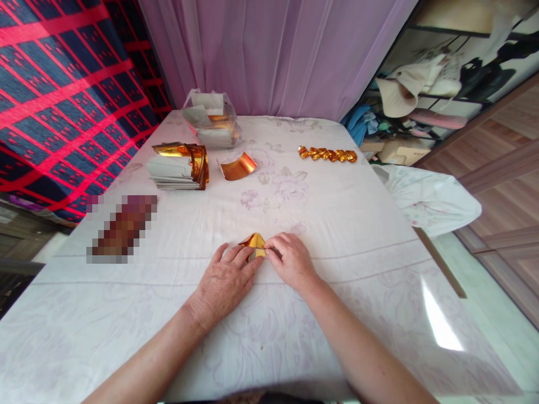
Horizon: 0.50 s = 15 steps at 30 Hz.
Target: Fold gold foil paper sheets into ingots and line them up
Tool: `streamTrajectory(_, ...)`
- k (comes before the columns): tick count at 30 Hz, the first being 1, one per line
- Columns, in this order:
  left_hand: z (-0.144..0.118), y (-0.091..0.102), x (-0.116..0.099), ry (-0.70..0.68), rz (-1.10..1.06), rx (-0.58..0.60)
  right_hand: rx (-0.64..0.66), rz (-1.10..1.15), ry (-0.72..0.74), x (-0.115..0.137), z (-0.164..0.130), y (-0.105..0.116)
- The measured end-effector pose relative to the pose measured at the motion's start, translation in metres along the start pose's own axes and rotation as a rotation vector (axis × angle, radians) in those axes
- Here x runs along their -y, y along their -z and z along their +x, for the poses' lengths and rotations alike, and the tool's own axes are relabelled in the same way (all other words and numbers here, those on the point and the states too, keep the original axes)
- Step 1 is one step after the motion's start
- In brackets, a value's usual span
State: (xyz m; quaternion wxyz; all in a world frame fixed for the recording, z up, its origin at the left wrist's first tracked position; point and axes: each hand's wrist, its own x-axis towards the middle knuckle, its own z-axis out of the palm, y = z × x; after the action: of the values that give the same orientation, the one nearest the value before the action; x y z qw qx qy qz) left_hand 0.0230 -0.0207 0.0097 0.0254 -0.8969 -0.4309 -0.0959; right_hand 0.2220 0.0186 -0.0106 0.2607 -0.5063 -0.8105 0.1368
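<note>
A small piece of gold foil paper [255, 241], partly folded to a point at its top, lies on the table in front of me. My left hand [227, 276] rests over its left side, fingers bent down onto it and holding it against the tablecloth. On the right edge, my right hand [290, 259] pinches the paper between thumb and forefinger. The fingers hide part of the folds. Farther off lies a single curved foil sheet [239, 167]. Left of that stands a thick stack of gold-and-grey foil sheets [179, 167].
A clear plastic bag [210, 120] of more sheets stands at the back. To the right lies a row of folded gold pieces [327, 154]. A pixelated reddish patch [124, 230] covers something at left. Floral cloth covers the table [269, 336]; shelves [446, 73] stand beyond its right side.
</note>
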Motion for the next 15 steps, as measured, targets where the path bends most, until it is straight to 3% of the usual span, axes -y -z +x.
streamTrajectory(15, -0.011, -0.007, 0.012, -0.1, -0.022, -0.018, 0.013, -0.002, -0.006, 0.0, 0.0, 0.001)
